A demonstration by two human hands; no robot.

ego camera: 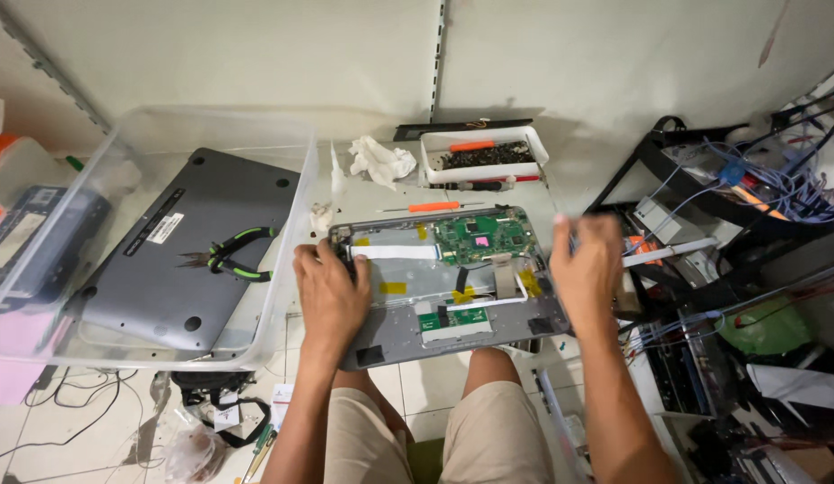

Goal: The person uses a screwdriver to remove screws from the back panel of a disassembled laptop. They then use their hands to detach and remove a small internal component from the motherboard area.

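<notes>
Your left hand [330, 291] grips the opened laptop base [448, 282] at its left edge; your right hand [586, 269], blurred, holds the right edge. Keep it level and your fingers off the green circuit board [484, 236] between your hands.

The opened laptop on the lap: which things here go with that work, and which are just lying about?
In hand:
opened laptop
left hand
right hand
green circuit board

Lying about:
pliers
grey bottom cover
clear bin
screw tray
crumpled tissue

Green-handled pliers [233, 254], white screw tray [485, 154]
</notes>
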